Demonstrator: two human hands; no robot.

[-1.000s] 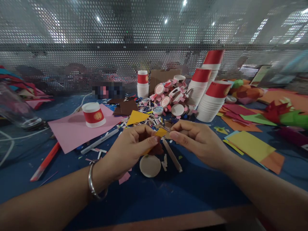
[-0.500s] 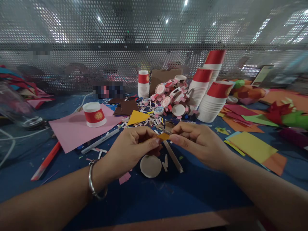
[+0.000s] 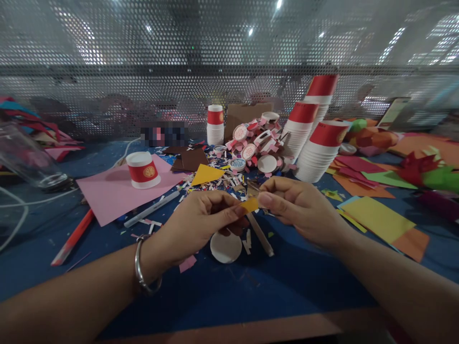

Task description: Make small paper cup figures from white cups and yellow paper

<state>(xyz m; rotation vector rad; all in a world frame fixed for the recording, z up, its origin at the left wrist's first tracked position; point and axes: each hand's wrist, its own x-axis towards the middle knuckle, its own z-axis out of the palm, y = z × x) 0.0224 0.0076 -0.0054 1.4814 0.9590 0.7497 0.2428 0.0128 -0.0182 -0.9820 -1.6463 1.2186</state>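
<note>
A small strip of yellow-orange paper [image 3: 250, 205] is held up between my two hands above the table. Its left end is pinched by the thumb and fingers of my left hand [image 3: 204, 217], which has a silver bangle at the wrist. Closed at the strip's right end is my right hand [image 3: 297, 208], thumb against forefinger. A thin dark thing shows just behind the right fingertips, too small to name. Below my left fingers lies a round white disc [image 3: 225, 247], its upper edge partly covered. Right of it a slim pale stick-like tube [image 3: 261, 236] rests on the table.
A cup [image 3: 142, 170] stands upside down on pink paper [image 3: 103, 196]. Nearby are a white pen [image 3: 152, 209] and a red marker [image 3: 73, 239]. Tall cup stacks [image 3: 321, 153] lean behind my right hand, beside piled cut cup bottoms [image 3: 256, 143]. Coloured sheets [image 3: 380, 217] lie right.
The yellow strip has turned and shows more of its face between my hands. My fingers have shifted slightly on it, and the whole view has moved a little.
</note>
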